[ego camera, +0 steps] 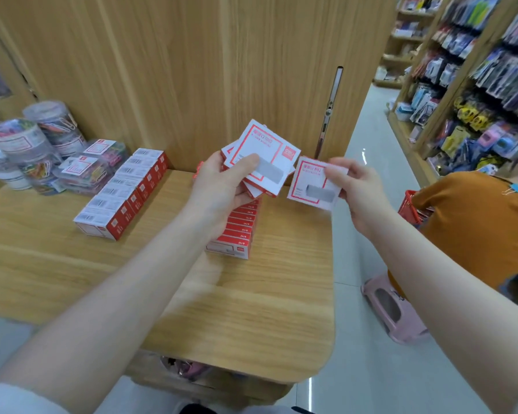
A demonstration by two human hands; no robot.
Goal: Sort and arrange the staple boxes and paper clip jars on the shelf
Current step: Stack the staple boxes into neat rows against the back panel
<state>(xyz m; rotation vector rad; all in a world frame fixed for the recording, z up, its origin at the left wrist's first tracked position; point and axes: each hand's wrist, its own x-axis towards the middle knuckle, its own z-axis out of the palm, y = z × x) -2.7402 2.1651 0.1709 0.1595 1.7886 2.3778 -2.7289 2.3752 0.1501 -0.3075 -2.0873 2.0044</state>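
My left hand (222,186) grips a fanned stack of white-and-red staple boxes (266,156) above the wooden shelf (251,309). Just to their right, my right hand (353,186) pinches a single staple box (308,180) by its right edge. Below the hands, a row of red staple boxes (237,234) lies on the shelf, partly hidden by my left wrist. A second row of staple boxes (123,195) runs diagonally at the left. Clear paper clip jars (27,144) and flat clear clip cases (87,168) stand at the far left.
A wooden panel (192,70) rises behind the shelf. A person in an orange shirt (476,228) sits at the right beside a red basket (410,207) and a pink stool (392,312). Stocked racks (476,85) line the aisle.
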